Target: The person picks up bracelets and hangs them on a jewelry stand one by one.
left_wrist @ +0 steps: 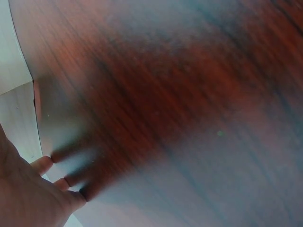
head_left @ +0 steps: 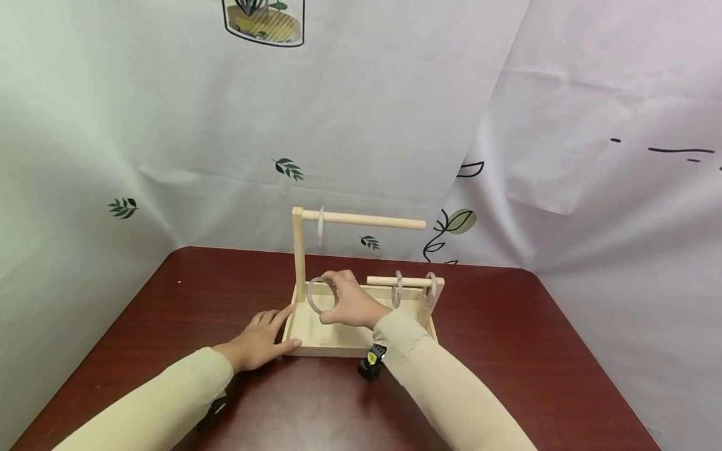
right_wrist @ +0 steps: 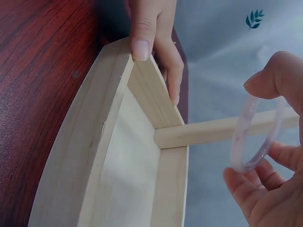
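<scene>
My right hand [head_left: 356, 302] pinches a pale translucent bangle [head_left: 309, 297] between thumb and fingers, above the left part of a light wooden stand. In the right wrist view the bangle [right_wrist: 240, 137] is held upright in front of the stand's post [right_wrist: 208, 131]. My left hand [head_left: 258, 339] rests on the near left corner of the stand's tray base [head_left: 361, 352], its thumb on the rim and its fingers along the side. Another bangle [head_left: 321, 227] hangs on the upper rod [head_left: 372, 220]. Two more bangles, the inner one [head_left: 397, 290] and the outer one [head_left: 430, 290], hang on the lower rod [head_left: 410, 282].
A dark red-brown table [head_left: 225, 275] bears the stand. Pale printed cloth [head_left: 383, 113] hangs behind and at both sides. The upper rod's right end and the lower rod's left end stick out unsupported.
</scene>
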Demonstrator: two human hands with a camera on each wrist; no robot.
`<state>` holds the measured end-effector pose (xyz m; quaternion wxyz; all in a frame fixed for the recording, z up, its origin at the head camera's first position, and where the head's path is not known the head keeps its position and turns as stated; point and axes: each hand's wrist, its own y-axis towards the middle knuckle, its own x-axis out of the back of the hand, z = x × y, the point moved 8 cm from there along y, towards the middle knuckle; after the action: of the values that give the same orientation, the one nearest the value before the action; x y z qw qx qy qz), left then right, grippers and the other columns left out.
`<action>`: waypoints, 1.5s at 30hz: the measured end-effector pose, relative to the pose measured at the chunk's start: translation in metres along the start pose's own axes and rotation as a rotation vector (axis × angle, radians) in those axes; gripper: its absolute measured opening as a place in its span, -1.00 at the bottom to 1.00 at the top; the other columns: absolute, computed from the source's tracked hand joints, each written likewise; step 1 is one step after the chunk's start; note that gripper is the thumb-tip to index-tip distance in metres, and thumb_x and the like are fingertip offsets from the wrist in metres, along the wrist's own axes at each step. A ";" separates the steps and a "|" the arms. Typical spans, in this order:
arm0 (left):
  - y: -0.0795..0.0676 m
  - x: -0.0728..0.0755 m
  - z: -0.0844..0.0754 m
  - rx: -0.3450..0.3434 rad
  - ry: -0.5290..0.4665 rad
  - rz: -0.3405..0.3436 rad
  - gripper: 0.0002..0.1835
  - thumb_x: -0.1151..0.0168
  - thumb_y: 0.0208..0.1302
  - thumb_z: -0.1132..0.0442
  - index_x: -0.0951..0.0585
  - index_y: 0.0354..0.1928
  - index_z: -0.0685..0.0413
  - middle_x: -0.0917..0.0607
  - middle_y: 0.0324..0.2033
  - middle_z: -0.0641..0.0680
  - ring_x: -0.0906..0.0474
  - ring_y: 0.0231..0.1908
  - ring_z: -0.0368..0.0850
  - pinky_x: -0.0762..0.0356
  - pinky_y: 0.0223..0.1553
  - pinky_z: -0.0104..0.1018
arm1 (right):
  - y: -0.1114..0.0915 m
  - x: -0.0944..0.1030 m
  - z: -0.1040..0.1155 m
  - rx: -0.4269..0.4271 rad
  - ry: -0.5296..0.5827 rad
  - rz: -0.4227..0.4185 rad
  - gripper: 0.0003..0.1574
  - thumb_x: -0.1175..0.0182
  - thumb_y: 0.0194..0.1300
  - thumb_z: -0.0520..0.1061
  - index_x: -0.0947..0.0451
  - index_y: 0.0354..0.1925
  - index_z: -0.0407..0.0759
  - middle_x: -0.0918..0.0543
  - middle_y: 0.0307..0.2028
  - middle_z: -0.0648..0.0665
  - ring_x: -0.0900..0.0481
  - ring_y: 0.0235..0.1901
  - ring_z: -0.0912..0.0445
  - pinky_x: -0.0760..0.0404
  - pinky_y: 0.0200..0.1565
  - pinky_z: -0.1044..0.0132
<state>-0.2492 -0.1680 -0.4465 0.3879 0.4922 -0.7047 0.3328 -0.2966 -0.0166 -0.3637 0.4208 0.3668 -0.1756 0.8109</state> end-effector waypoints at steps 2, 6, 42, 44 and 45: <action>0.000 0.000 0.000 0.000 0.001 -0.001 -0.07 -0.07 0.26 -0.35 -0.08 0.50 0.00 -0.30 0.26 0.38 -0.11 0.29 0.47 -0.15 0.17 0.37 | -0.001 0.001 0.000 0.004 0.005 -0.007 -0.07 -0.35 -0.12 -0.23 -0.30 0.27 -0.24 -0.28 0.15 -0.24 -0.32 0.07 0.03 -0.44 -0.03 0.25; 0.000 -0.001 0.001 0.001 0.000 0.002 -0.07 -0.06 0.26 -0.36 -0.07 0.50 -0.01 -0.30 0.27 0.37 -0.10 0.30 0.47 -0.15 0.17 0.37 | -0.003 0.002 0.002 0.016 0.026 -0.018 -0.06 -0.34 -0.13 -0.23 -0.29 0.29 -0.24 -0.28 0.16 -0.24 -0.31 0.09 0.03 -0.44 -0.02 0.25; 0.001 0.000 0.000 0.003 0.012 -0.002 -0.06 -0.06 0.26 -0.36 -0.07 0.50 0.00 -0.29 0.27 0.38 -0.11 0.30 0.47 -0.14 0.18 0.37 | -0.028 0.036 0.025 0.111 0.225 -0.149 -0.09 -0.33 -0.11 -0.31 -0.30 0.28 -0.19 -0.24 0.18 -0.22 -0.38 0.05 0.05 -0.48 0.10 0.22; 0.001 -0.001 0.000 0.005 0.012 0.003 -0.06 -0.05 0.25 -0.37 -0.07 0.50 0.00 -0.29 0.28 0.38 -0.10 0.30 0.47 -0.13 0.18 0.37 | -0.030 0.039 0.025 0.110 0.237 -0.153 -0.10 -0.33 -0.10 -0.32 -0.31 0.27 -0.19 -0.24 0.18 -0.23 -0.39 0.04 0.05 -0.48 0.11 0.21; 0.001 -0.001 0.001 0.006 0.012 0.005 -0.05 -0.05 0.25 -0.38 -0.06 0.50 0.00 -0.29 0.28 0.38 -0.10 0.30 0.47 -0.13 0.18 0.37 | -0.031 0.040 0.024 0.110 0.240 -0.156 -0.10 -0.33 -0.10 -0.32 -0.31 0.27 -0.20 -0.24 0.18 -0.23 -0.39 0.05 0.04 -0.48 0.11 0.21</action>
<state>-0.2497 -0.1680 -0.4476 0.3898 0.4897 -0.7025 0.3386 -0.2758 0.0087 -0.3187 0.4797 0.3021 -0.0505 0.8222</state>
